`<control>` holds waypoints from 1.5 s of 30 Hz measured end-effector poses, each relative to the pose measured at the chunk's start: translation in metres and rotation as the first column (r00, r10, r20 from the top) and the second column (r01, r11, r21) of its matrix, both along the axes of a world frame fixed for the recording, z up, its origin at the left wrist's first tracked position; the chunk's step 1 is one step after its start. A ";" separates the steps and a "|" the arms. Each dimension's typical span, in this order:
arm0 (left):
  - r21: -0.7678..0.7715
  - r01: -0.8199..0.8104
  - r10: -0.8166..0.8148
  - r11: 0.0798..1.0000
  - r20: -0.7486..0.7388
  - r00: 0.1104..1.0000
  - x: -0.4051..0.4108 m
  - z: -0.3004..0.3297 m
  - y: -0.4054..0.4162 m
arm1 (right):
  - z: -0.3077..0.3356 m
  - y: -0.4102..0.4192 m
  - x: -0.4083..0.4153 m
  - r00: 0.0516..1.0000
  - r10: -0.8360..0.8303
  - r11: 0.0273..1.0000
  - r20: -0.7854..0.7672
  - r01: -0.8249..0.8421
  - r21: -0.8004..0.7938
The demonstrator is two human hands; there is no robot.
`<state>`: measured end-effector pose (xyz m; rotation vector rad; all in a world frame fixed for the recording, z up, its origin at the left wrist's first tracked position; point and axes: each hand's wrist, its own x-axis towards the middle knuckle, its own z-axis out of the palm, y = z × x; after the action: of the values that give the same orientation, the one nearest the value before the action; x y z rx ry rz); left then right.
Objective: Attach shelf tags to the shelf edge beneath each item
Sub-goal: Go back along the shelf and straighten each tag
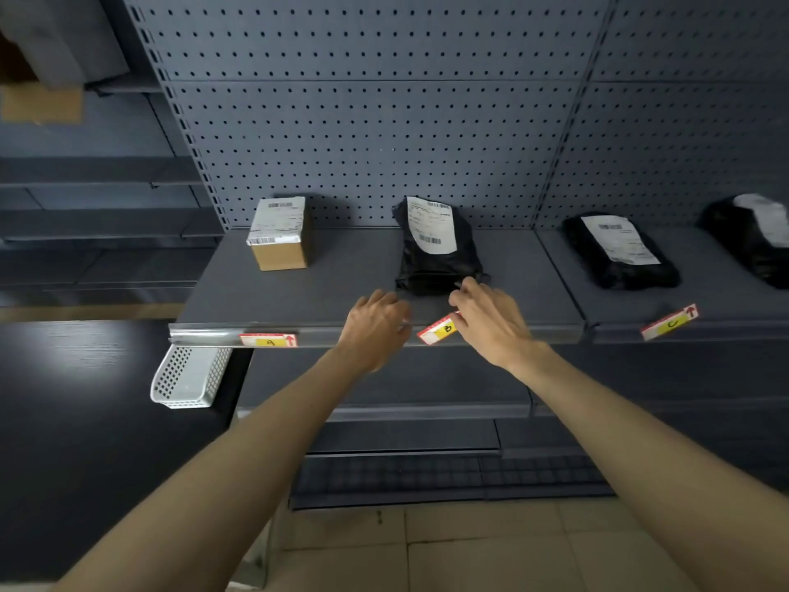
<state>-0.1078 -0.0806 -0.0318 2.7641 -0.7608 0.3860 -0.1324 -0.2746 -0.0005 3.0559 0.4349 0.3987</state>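
Note:
A grey shelf (341,292) carries a cardboard box (279,237) and black mailer bags (437,249), (619,254). Tag A (269,340) sits flat in the shelf's front edge strip below the box. Tag B (439,331) hangs tilted at the edge below the middle bag, and my right hand (491,322) pinches its right end. My left hand (375,326) is at the edge just left of tag B, fingers curled against the strip; whether it touches the tag is unclear. Tag C (668,322) lies tilted on the neighbouring shelf's edge.
A white perforated basket (188,378) stands on a dark counter (85,399) at the lower left. A further black bag (755,237) lies at far right. Pegboard backs the shelves, lower shelves (384,412) sit below, and tiled floor shows underneath.

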 end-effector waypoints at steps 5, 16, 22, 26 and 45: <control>-0.001 -0.082 0.081 0.997 -0.028 0.996 -0.002 -0.014 -0.030 | -0.007 -0.021 0.006 0.997 0.072 0.997 -0.005 -0.072 0.032; 0.149 -0.072 0.062 0.986 0.073 0.995 0.001 -0.024 -0.042 | -0.023 -0.034 0.008 0.991 0.129 0.986 0.015 -0.130 0.106; 0.313 -0.018 -0.020 0.949 0.120 0.993 0.002 -0.012 -0.037 | -0.029 -0.041 0.004 0.993 0.112 0.990 -0.022 -0.109 0.094; 0.370 -0.009 -0.021 0.929 0.079 0.997 0.002 -0.010 -0.038 | -0.038 -0.037 0.001 0.995 0.079 0.994 -0.060 -0.074 0.079; 0.125 0.059 -0.070 0.990 0.087 0.994 -0.003 0.026 -0.149 | -0.001 -0.181 -0.024 0.990 -0.143 0.981 -0.019 0.145 0.129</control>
<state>-0.1105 -0.2300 -0.0060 2.8429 -0.9232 0.4710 -0.1567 -0.4554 -0.0011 3.1895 0.1929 0.4225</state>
